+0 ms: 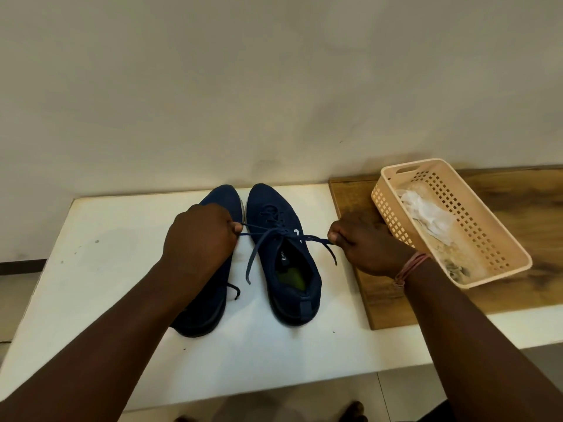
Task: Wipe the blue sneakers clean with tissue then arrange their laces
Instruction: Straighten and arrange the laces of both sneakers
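Closest to the camera, two bare forearms reach forward over the white table (122,300), and down at the bottom edge a pair of toes peeks out on the floor. The right wrist wears a pink band (409,267).

Moving up, both hands are at work, held well apart. The left hand (199,236) sits over the left sneaker (210,312), covering its middle, fingers curled tight, pinching one end of the lace (265,236) at the fingertips. The right hand (362,242) is out to the other side, over the edge of a wooden board (380,300), and its thumb and fingers pinch the other side of that same lace. The cord runs taut between the two fists, crossing over the tongue of the right sneaker (285,254). Two loose tails drop from it, one hanging down between the shoes, one trailing just below the right hand.

Both blue sneakers stand side by side in the middle of the table, toes pointing away towards the wall, heels nearest. The right one lies fully in view, its opening showing a green insole. A short lace end of the left shoe lies beside its heel.

Further right, on the wooden board, sits a peach perforated basket (393,214), tilted at an angle, holding crumpled white tissue (426,213). Beyond it all rises the plain pale wall (274,86).
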